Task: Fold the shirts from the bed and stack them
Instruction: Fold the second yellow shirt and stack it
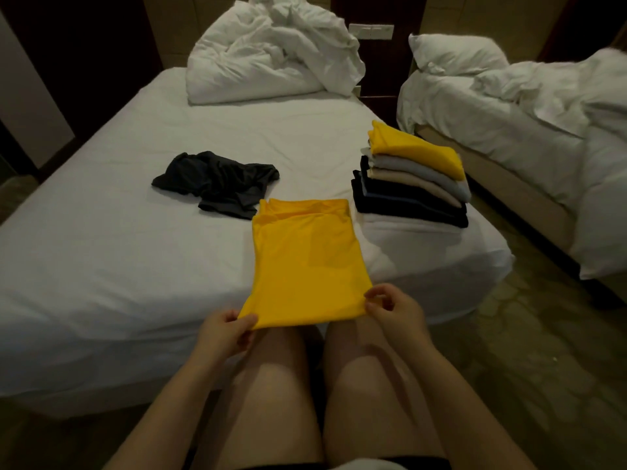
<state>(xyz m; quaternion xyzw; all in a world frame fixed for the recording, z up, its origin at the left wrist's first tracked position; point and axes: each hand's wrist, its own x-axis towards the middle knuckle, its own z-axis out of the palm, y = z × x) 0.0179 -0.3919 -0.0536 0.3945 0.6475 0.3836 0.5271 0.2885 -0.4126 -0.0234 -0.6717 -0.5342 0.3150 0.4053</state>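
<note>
Nearest the camera are the person's bare thighs, with both forearms reaching forward over them. The left hand (225, 330) pinches the near left corner of a bright yellow shirt of smooth fabric (305, 262), thumb on top and fingers curled beneath. The right hand (393, 310) pinches the near right corner in the same way. The shirt is folded into a long narrow rectangle; its near edge is held up at the mattress edge, and the rest lies flat on the bed with the white fitted sheet (101, 249), collar end away from the person.

Just beyond the shirt's far left corner lies a crumpled dark grey shirt (217, 181), unfolded. To the right, near the bed's right edge, stands a stack of folded shirts (410, 191): black ones at the bottom, then beige and pale grey, with a yellow one on top.

At the head of the bed a rumpled white duvet (271, 52) is heaped. Further right stands a second bed with loose white bedding (526, 113) and a white pillow (454, 54).
</note>
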